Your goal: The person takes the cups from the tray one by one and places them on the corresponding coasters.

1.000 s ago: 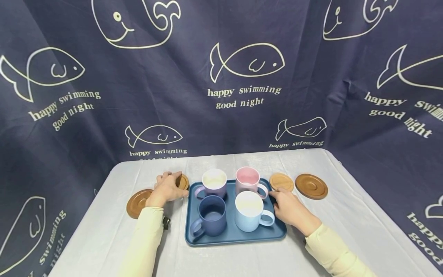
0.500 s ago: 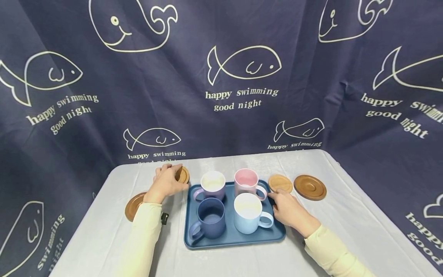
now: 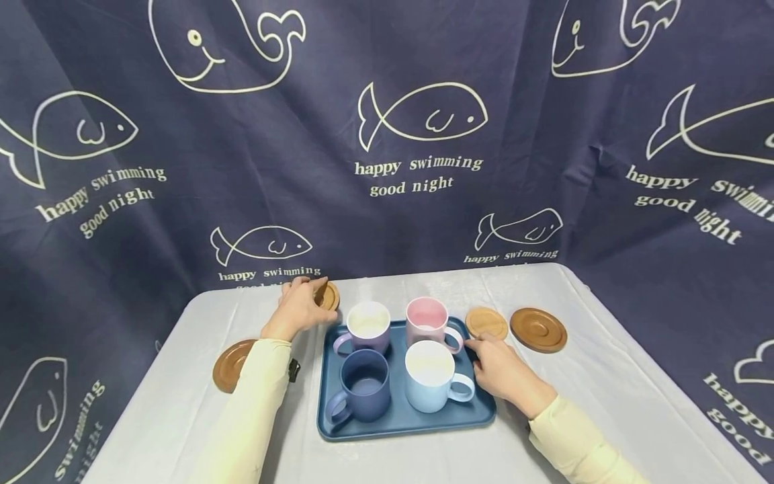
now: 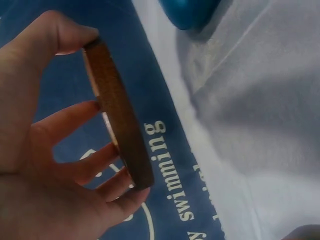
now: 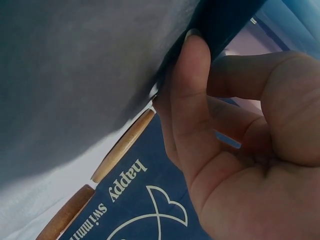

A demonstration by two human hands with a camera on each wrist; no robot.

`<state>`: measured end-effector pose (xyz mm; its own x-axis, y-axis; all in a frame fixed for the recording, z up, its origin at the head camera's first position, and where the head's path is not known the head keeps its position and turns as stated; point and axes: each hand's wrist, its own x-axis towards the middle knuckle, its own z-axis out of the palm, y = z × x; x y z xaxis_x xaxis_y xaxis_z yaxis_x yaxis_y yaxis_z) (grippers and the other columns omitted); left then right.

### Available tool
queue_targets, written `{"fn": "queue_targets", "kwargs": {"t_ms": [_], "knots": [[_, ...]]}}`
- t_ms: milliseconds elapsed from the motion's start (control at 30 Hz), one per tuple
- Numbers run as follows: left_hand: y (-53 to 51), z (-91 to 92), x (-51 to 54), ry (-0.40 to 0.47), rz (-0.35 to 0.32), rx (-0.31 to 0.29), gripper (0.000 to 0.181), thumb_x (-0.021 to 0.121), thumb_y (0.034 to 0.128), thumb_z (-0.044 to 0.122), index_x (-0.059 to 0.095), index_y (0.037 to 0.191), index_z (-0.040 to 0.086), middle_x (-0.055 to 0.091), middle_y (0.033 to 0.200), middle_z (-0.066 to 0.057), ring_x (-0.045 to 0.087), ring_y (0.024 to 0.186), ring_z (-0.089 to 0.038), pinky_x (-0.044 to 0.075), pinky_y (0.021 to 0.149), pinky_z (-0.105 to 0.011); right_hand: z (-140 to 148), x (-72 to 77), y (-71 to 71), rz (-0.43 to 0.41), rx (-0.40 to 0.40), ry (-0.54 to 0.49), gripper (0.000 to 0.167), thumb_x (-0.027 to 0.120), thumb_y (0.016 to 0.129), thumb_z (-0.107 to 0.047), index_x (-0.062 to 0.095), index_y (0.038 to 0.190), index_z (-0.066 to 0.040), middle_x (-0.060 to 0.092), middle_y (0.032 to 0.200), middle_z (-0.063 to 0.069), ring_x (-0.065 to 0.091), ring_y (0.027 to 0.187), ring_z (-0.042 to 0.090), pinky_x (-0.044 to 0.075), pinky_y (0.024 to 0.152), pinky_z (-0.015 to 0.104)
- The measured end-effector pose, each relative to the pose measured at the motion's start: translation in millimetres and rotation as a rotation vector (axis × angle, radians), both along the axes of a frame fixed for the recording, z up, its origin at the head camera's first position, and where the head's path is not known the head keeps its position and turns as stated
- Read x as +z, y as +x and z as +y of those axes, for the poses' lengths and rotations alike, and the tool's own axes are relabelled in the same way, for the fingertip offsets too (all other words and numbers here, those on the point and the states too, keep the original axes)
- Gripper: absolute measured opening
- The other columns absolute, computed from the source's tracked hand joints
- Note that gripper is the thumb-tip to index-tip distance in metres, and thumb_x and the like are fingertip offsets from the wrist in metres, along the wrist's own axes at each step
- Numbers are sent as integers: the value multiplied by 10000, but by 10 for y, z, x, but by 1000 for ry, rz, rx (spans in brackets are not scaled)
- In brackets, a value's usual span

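Observation:
My left hand point(image 3: 297, 309) holds a round wooden coaster point(image 3: 328, 296) beyond the tray's far left corner. In the left wrist view this coaster point(image 4: 122, 120) is edge-on, between the thumb at one end and the fingertips along its side and other end. My right hand point(image 3: 502, 368) grips the right rim of the blue tray point(image 3: 417, 425), fingers at the edge. On the tray stand a purple mug point(image 3: 369, 331), a pink mug point(image 3: 426, 320), a navy mug point(image 3: 365, 387) and a light blue mug point(image 3: 429, 378).
A dark wooden saucer point(image 3: 231, 366) lies at the left, partly behind the left sleeve. At the right lie a light wooden coaster point(image 3: 487, 323) and another dark saucer point(image 3: 539, 330). A navy curtain point(image 3: 387, 222) hangs behind the white table point(image 3: 544, 383).
My left hand has moved slightly away and to the right with the coaster, uncovering more of the left saucer's far side. The right hand stays at the tray's rim; the view has shifted slightly.

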<state>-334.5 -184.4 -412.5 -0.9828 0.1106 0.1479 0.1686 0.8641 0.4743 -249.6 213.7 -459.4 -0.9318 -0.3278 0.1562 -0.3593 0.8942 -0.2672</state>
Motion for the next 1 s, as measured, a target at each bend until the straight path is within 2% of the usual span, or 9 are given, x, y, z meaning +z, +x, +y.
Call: {"fn": "queue_targets", "kwargs": {"t_ms": [200,367,700,1000], "knots": [[-131,52,-68,13,10,-2,871,830,711,345,556,1500,98,465,1502,-249,364,1281,-467,374,1000,-605,3,-17,-2,1,-5,3,380,707,830,18,717,1207,62,655,962,111,653,835,237,582,745,465],[-262,96,-108,-24,21,-14,853,831,723,353,564,1495,108,458,1526,-260,362,1328,-491,379,1031,-637,2,-14,-7,8,0,-3,377,705,830,17,718,1204,62,654,962,112,665,846,259,583,749,483],[-431,161,-182,-118,55,-106,839,873,754,346,566,1490,83,512,1487,-254,415,1360,-472,399,1109,-586,-1,-36,0,10,-1,0,368,705,835,12,720,1200,59,658,969,114,669,856,261,585,757,484],[-550,209,-211,-115,37,-201,887,860,775,430,528,1517,73,464,1542,-260,383,1427,-469,358,1182,-541,-2,-29,-16,29,7,-13,382,708,825,11,718,1203,65,651,951,106,658,843,259,585,760,481]]}}
